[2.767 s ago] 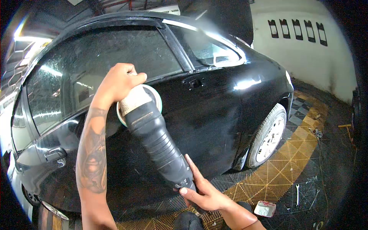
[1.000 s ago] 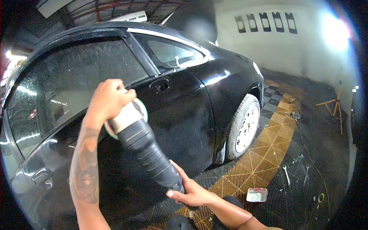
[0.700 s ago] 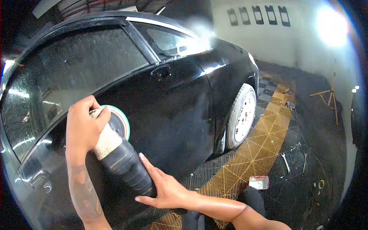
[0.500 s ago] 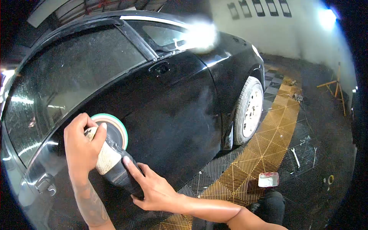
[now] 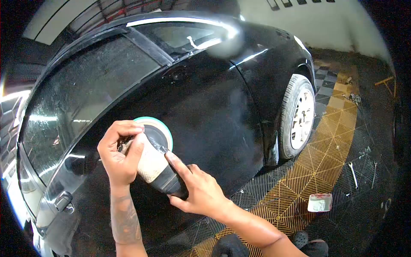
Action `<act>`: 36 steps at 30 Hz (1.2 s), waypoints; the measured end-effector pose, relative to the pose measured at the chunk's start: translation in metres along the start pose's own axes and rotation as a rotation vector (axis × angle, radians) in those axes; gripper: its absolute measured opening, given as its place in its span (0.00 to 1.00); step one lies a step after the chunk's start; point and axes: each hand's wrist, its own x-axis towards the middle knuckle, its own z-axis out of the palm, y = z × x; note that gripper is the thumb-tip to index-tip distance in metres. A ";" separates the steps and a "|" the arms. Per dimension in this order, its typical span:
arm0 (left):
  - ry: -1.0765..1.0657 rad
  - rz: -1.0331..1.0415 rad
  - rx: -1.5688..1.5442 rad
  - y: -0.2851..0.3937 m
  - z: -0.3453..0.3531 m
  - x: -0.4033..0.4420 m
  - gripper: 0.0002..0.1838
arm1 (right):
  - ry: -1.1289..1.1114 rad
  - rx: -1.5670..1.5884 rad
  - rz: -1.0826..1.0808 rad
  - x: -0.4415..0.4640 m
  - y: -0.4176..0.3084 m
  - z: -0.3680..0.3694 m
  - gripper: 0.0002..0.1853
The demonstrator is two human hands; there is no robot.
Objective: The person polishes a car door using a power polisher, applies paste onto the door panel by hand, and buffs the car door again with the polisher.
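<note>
Black door handle [image 5: 64, 202]: low and left of the grip, neither hand touching it.
Side window [image 5: 81, 96]: up and left of the grip, its glass flecked and streaked.
Left hand [image 5: 122, 152]: through the head camera I saw it closed on the polisher [image 5: 155, 166] near its head, fingers curled over, thumb along the pale part, presumably to steer that end.
Polisher: slung aslant between both hands, head up and left, dark barrel down and right.
Pad [image 5: 168, 133]: just above the grip, teal-rimmed, turned toward the door; I couldn't tell whether its face touched.
Right hand [image 5: 203, 190]: wrapped around the dark barrel, thumb below, index finger reaching headward; I judged this bore the weight and resisted twisting.
Door panel [image 5: 209, 122]: behind and right of the grip, dark with hazy patches.
Wheel [image 5: 302, 115]: well right of the grip, pale-rimmed.
Dish [image 5: 317, 209]: low and right, on the floor tiles [image 5: 338, 128], perhaps set there to stay handy; contents unclear.
Wrench [image 5: 353, 175]: farther right, near a second wrench [image 5: 374, 174].
</note>
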 end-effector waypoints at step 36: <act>0.007 0.096 -0.441 -0.031 0.156 0.062 0.10 | 0.280 -0.121 0.134 0.024 0.077 -0.099 0.58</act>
